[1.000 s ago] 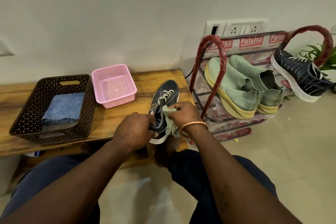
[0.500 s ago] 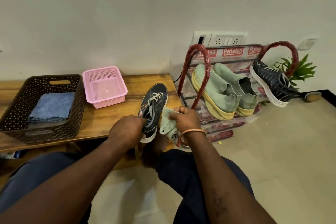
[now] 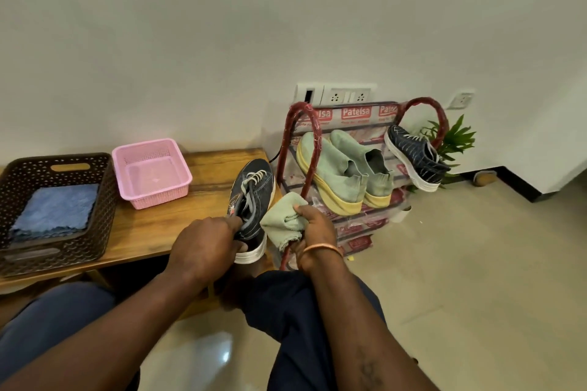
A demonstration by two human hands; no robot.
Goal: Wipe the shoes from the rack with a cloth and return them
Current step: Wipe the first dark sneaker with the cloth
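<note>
Your left hand (image 3: 206,241) grasps the dark denim lace-up sneaker with the white rubber sole (image 3: 254,197) by its heel. The toe points away from you, and the shoe is raised over the right end of the wooden bench (image 3: 152,225), near its front right corner. Your right hand (image 3: 314,228) is clenched round the bunched pale green cloth (image 3: 282,222), just beside the shoe's right flank (whether cloth meets denim is hard to tell).

The step in hand looks like wiping that side. To do it well, brace the heel firmly so the shoe can't twist, and spread the cloth flat over your fingers instead of working with a wad. Draw it in long strokes from toe to heel, then go round the white sole edge, where dirt likely shows most. Mind the loose laces; they could snag the cloth.

The matching dark sneaker (image 3: 416,155) sits at the right end of the red-framed shoe rack (image 3: 314,143), beside the pair of pale green knit shoes (image 3: 343,168), so this one probably goes back next to it.
</note>
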